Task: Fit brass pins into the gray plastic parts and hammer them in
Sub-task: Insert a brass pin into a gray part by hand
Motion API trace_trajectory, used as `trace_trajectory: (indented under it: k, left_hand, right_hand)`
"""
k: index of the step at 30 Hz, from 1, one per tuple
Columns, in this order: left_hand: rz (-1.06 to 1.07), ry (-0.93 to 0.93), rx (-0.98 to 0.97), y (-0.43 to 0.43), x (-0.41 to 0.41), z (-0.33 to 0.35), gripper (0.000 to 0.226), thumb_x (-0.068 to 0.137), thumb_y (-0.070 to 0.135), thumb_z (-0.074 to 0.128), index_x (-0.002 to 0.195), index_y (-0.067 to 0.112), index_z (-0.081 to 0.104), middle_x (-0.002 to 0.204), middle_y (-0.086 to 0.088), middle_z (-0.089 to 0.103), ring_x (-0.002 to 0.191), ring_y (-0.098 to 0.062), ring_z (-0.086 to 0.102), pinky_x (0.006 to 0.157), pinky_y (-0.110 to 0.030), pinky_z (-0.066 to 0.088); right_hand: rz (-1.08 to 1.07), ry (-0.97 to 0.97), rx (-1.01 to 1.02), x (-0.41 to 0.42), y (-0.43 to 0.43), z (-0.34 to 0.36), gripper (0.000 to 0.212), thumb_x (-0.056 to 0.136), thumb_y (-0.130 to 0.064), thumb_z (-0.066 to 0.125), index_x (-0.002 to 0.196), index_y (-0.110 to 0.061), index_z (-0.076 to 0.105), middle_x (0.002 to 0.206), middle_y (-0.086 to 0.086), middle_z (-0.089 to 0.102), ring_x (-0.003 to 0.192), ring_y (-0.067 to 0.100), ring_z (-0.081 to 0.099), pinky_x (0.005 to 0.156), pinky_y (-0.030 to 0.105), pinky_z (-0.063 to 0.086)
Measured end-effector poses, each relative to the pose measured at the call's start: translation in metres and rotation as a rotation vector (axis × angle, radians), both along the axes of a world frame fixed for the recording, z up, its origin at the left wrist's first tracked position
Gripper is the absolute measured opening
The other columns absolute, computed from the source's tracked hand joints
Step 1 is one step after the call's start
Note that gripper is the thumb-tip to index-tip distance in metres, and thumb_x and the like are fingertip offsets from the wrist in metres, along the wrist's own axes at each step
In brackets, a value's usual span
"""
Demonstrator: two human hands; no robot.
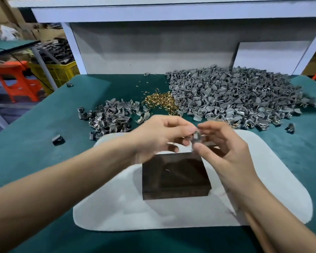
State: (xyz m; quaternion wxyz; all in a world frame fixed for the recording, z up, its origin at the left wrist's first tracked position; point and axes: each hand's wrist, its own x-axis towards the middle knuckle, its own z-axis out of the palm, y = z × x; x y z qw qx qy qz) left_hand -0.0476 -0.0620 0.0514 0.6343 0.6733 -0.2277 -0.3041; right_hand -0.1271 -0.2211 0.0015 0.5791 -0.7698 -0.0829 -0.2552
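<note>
Forearms (49, 187) frame the dark block (175, 177): my right grip (224, 148) pinches a gray plastic part (196, 139), likely light and stiff, by its edges; whether my left grip (159, 136) holds anything, I cannot tell.

Left forearm (62, 189) & right forearm (266, 212) bare, slim; left hand (159, 137), right hand (224, 148) bare too, 2 w/ slim fingers, motion-blurred.

I pinch one gray plastic part (196, 138) in my right hand (226, 154), raised near the middle and too blurred to see in detail. More gray parts lie far off in a big pile (235, 99) at right and a smaller pile (109, 117) at left. Between the two piles sits a mound of shiny brass pins (160, 102), with a few pins scattered beyond it.
</note>
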Motion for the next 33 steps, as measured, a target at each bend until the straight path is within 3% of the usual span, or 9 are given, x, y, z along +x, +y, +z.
trace_trajectory:
  k: [3,7,11,14,18,20,23,27,33]
  left_hand:
    - [0.098,0.169,-0.093,-0.009,-0.018,-0.013,0.01,0.088,0.012,0.061,0.081,0.012,0.069,0.069,0.0,0.062,0.056,-0.004,0.054,0.048,-0.014,0.044]
    - [0.237,0.222,-0.193,-0.003,-0.021,-0.025,0.004,0.086,0.006,0.061,0.085,0.005,0.065,0.063,0.001,0.063,0.052,-0.004,0.055,0.052,-0.013,0.048]
    - [0.439,0.24,-0.369,0.006,-0.021,-0.034,0.015,0.07,0.006,0.067,0.084,0.003,0.065,0.069,-0.006,0.069,0.062,-0.01,0.066,0.061,-0.016,0.054]
    - [0.499,0.174,-0.429,0.008,-0.025,-0.04,0.024,0.063,0.007,0.069,0.086,0.004,0.066,0.079,-0.009,0.071,0.07,-0.015,0.069,0.065,-0.018,0.055]
    - [0.481,0.091,-0.389,0.007,-0.029,-0.041,0.011,0.058,0.013,0.073,0.069,0.009,0.072,0.088,-0.005,0.074,0.081,-0.016,0.07,0.068,-0.017,0.054]
    - [0.45,0.083,-0.366,0.006,-0.03,-0.039,0.006,0.059,0.013,0.072,0.064,0.009,0.073,0.087,-0.003,0.074,0.083,-0.014,0.07,0.068,-0.016,0.054]
    - [0.427,-0.012,-0.26,0.005,-0.031,-0.034,0.004,0.07,0.009,0.073,0.067,0.007,0.072,0.099,-0.002,0.072,0.08,-0.013,0.07,0.066,-0.02,0.055]
    - [0.378,-0.292,-0.067,0.0,-0.035,-0.03,0.014,0.078,0.006,0.073,0.067,0.014,0.07,0.107,0.005,0.067,0.068,-0.011,0.065,0.06,-0.018,0.052]
    - [0.392,-0.262,-0.07,-0.003,-0.034,-0.035,0.007,0.075,0.012,0.075,0.069,0.014,0.073,0.102,0.004,0.069,0.07,-0.009,0.066,0.064,-0.019,0.053]
  right_hand:
    - [0.04,0.051,0.123,-0.002,0.006,0.001,0.028,0.075,-0.004,0.074,0.091,-0.021,0.059,0.081,-0.008,0.068,0.074,0.004,0.065,0.069,0.015,0.051]
    - [0.094,0.136,0.282,-0.004,0.006,0.004,0.019,0.073,-0.009,0.073,0.086,-0.012,0.059,0.072,0.008,0.068,0.061,0.018,0.065,0.058,0.023,0.054]
    - [-0.052,0.091,-0.166,-0.005,0.006,-0.001,0.027,0.074,-0.001,0.076,0.081,-0.025,0.066,0.073,-0.005,0.069,0.068,0.011,0.063,0.067,0.017,0.048]
    - [-0.07,0.053,-0.421,-0.005,0.01,-0.004,0.021,0.07,-0.006,0.079,0.082,-0.022,0.073,0.079,-0.013,0.067,0.079,0.003,0.055,0.073,0.013,0.041]
    - [-0.056,0.136,-0.528,-0.004,0.013,-0.006,0.011,0.071,-0.022,0.081,0.082,-0.023,0.077,0.103,-0.016,0.063,0.102,0.01,0.048,0.092,0.031,0.039]
    - [-0.064,0.126,-0.517,-0.004,0.012,-0.005,0.02,0.07,-0.028,0.081,0.089,-0.022,0.077,0.109,-0.013,0.062,0.105,0.01,0.048,0.095,0.024,0.037]
    - [-0.115,-0.021,-0.393,-0.006,0.011,0.0,0.032,0.071,-0.03,0.08,0.1,-0.018,0.071,0.1,-0.007,0.064,0.095,0.007,0.058,0.086,0.015,0.043]
    - [-0.122,-0.169,-0.216,-0.01,0.015,0.001,0.019,0.077,-0.018,0.072,0.095,-0.02,0.065,0.087,-0.002,0.065,0.078,0.009,0.063,0.073,0.02,0.05]
    - [-0.169,-0.235,-0.366,-0.009,0.015,0.001,0.021,0.078,-0.01,0.071,0.096,-0.015,0.064,0.085,-0.002,0.065,0.077,0.007,0.062,0.073,0.021,0.052]
